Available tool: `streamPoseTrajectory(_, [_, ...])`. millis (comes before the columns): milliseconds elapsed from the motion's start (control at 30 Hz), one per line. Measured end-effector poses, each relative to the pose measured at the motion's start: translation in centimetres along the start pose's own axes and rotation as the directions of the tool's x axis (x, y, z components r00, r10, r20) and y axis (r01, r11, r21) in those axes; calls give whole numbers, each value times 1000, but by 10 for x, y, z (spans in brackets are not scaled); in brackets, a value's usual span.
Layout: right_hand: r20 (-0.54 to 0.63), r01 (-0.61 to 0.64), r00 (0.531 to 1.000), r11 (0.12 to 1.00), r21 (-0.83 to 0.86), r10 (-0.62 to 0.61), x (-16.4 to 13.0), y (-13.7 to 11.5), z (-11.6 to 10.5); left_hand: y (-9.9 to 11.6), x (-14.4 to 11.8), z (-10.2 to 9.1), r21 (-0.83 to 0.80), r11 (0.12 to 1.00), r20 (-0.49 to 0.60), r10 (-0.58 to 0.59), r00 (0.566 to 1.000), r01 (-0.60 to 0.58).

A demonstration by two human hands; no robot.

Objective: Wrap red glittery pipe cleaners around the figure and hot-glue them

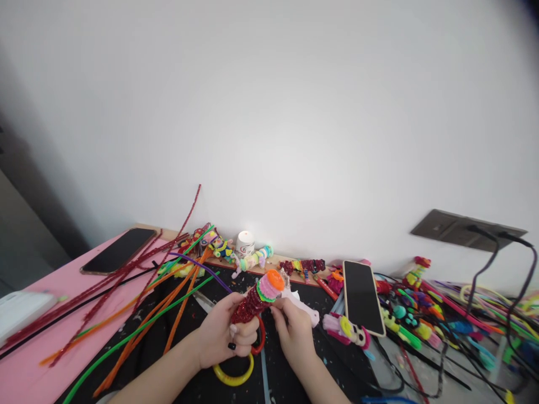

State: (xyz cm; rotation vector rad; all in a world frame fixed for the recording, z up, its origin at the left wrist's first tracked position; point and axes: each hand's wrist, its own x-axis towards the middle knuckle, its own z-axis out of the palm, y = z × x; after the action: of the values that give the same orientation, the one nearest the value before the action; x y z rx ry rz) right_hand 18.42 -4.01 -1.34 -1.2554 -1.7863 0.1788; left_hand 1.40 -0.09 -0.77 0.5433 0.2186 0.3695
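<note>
My left hand (229,331) is closed around a pipe-cleaner figure (252,300). The figure has a dark red glittery body, a green ring, a pink band and an orange top, and it tilts up to the right. Close beside its upper end, my right hand (295,331) has thumb and index finger pinched together; whatever they hold is too small or hidden. Below my left hand lie scissors with a yellow handle loop (233,380) and a red one (260,336), partly covered by that hand. A pale pink object (305,307) sits behind my right hand, its shape partly hidden.
Long red, orange and green pipe cleaners (138,331) spread across the left side. A dark phone (120,251) lies on the pink surface (46,359). Another phone (364,297) leans at right, near small figures and cables. A white cup (245,244) stands by the wall.
</note>
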Motion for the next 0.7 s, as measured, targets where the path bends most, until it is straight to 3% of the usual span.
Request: streamPoseTrajectory(700, [22,-19,1000,1000,-5,19,0,1,-1,0,0,-3,9,999,38,-42,998,42])
